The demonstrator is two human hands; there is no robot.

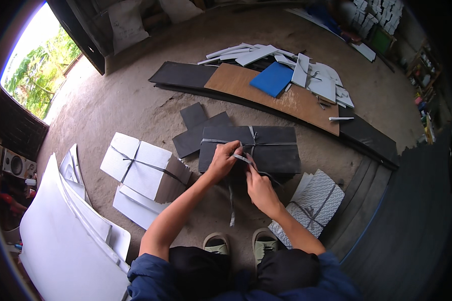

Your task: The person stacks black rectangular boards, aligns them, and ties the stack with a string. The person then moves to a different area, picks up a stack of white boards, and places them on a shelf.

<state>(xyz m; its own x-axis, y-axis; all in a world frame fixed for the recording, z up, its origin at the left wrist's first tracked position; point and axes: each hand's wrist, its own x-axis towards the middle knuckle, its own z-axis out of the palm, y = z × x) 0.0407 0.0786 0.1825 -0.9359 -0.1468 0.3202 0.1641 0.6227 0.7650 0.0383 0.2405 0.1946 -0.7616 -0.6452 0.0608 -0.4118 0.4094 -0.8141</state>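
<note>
At frame centre, both hands are pinching a grey strap (241,158) between closed fingers, left hand (222,160) and right hand (258,188), over the dark sheet bundle (271,148) lying on the floor.

You're over a bare, dusty concrete floor (135,100), grey-brown and scuffed. Upper left, a wide doorway (35,65) opens onto bright daylight and green trees; that's the main light, falling across the floor from the left. A low dark brick wall (15,128) sits below that opening. A speaker box (12,163) stands at the far left edge. Large white sheets (60,236) lie stacked at lower left. Further out, a long brown board (281,98) rests on dark panels, with a blue sheet (272,78) and white offcuts (246,52) on top. Cluttered shelves (424,75) line the right side, too blurred to read.
</note>
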